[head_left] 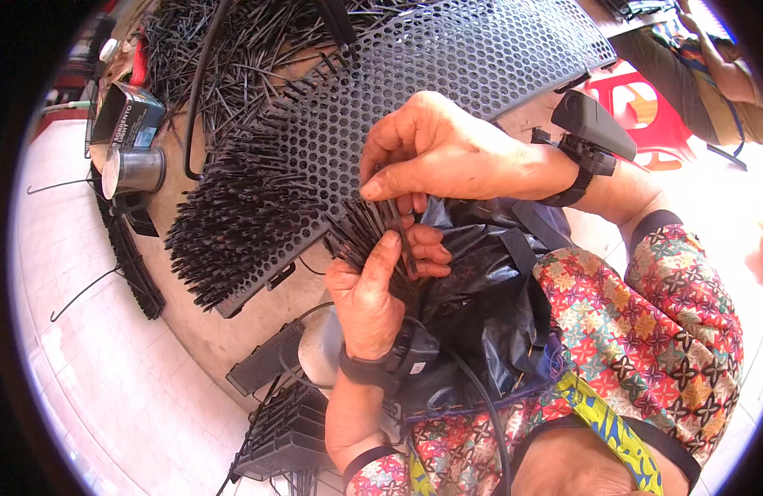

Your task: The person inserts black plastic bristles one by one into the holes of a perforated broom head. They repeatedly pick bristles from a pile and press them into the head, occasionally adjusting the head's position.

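Observation:
My left hand (369, 302) is closed around a bundle of thin dark sticks (363, 227), their upper ends fanning out past my thumb. Just above it, my right hand (443, 153) is pinched, thumb against fingertips. Its lower fingers reach close to the bundle's tops; whatever lies in the pinch is hidden. Beyond both hands stretches a long black perforated tray (472, 62) with rows of round holes. Its left end is packed with upright black sticks (241, 202), while bare holes show from the middle to the far right.
A heap of loose black sticks (257, 50) lies behind the tray. To the left stand a metal cup (137, 171) and a dark box (129, 116). Black plastic (480, 289) covers my lap. Black crates (290, 430) sit below left. Another person (687, 83) and a red stool (638, 107) are at upper right.

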Available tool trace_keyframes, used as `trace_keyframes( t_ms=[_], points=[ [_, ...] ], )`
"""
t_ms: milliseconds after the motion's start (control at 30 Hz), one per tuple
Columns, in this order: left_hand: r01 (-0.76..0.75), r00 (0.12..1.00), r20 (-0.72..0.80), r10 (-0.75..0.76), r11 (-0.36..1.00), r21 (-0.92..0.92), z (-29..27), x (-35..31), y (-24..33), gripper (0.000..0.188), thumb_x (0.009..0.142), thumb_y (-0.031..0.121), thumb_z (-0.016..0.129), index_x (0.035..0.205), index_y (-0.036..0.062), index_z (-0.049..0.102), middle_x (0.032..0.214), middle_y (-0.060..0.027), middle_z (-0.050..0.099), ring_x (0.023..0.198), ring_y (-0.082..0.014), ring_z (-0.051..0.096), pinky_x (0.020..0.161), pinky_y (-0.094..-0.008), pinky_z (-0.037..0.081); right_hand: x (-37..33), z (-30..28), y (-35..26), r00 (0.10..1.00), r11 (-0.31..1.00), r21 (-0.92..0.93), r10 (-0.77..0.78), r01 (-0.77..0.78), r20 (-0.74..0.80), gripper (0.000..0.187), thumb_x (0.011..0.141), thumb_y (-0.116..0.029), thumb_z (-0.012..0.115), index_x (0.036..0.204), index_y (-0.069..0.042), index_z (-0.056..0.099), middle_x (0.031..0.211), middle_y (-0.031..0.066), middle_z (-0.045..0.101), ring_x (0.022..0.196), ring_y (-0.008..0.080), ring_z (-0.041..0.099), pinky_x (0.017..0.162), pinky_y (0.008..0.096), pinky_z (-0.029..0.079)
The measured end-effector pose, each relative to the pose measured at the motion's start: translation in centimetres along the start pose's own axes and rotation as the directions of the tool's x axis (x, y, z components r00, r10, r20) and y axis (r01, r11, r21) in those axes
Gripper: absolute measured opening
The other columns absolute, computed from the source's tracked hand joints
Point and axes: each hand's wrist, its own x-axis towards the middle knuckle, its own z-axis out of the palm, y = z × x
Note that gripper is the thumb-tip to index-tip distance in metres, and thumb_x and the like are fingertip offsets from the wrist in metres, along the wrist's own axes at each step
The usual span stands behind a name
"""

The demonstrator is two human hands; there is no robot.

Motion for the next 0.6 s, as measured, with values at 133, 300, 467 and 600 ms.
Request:
trace_keyframes(
  t_ms=[133, 300, 467, 600],
  points=[
    [0.025, 0.999, -0.045, -0.031, 0.992, -0.12, -0.6, 0.3, -0.2, 0.031, 0.092, 0.019, 0.051, 0.111, -0.0061, 0.051, 0.095, -0.0194, 0.062, 0.079, -0.0268, 0.064, 0.067, -0.0367, 0.056, 0.4, -1.5, -1.1, 0.973, 0.99, 0.01, -0.135, 0.139, -0.187, 0.012, 0.081, -0.008, 0.065, 0.085, 0.003, 0.064, 0.068, 0.0045, 0.063, 0.058, 0.0082, 0.059, 0.05, 0.0216, 0.047],
    [0.108, 0.99, -0.064, -0.124, 0.972, -0.207, -1.1, 0.7, -1.0, 0.03, 0.092, 0.018, 0.051, 0.11, -0.0055, 0.052, 0.099, -0.0199, 0.061, 0.086, -0.0284, 0.063, 0.077, -0.0397, 0.054, 3.6, -3.9, -2.5, 0.723, 0.848, -0.335, -0.527, 0.411, -0.446, 0.007, 0.082, -0.005, 0.063, 0.081, 0.002, 0.063, 0.066, 0.0058, 0.062, 0.057, 0.0108, 0.055, 0.053, 0.0237, 0.045],
    [0.099, 0.992, -0.051, -0.112, 0.97, -0.221, -1.1, 0.5, -1.1, 0.03, 0.091, 0.018, 0.053, 0.107, -0.0073, 0.054, 0.101, -0.0203, 0.06, 0.088, -0.0286, 0.062, 0.078, -0.0402, 0.053, 7.9, -3.3, -1.0, 0.443, 0.54, -0.543, -0.841, 0.643, -0.312, 0.009, 0.08, -0.008, 0.064, 0.085, 0.0, 0.064, 0.067, 0.0064, 0.062, 0.055, 0.0112, 0.057, 0.051, 0.0241, 0.046],
    [0.113, 0.992, -0.024, -0.121, 0.968, -0.226, -1.0, 0.5, -1.3, 0.03, 0.091, 0.018, 0.054, 0.105, -0.0086, 0.054, 0.101, -0.0206, 0.06, 0.088, -0.0284, 0.062, 0.078, -0.0399, 0.053, 9.1, -3.1, 0.0, 0.425, 0.484, -0.607, -0.869, 0.63, -0.253, 0.012, 0.078, -0.012, 0.068, 0.084, -0.003, 0.065, 0.061, 0.0117, 0.059, 0.05, 0.0183, 0.058, 0.05, 0.0279, 0.047]
  ],
)
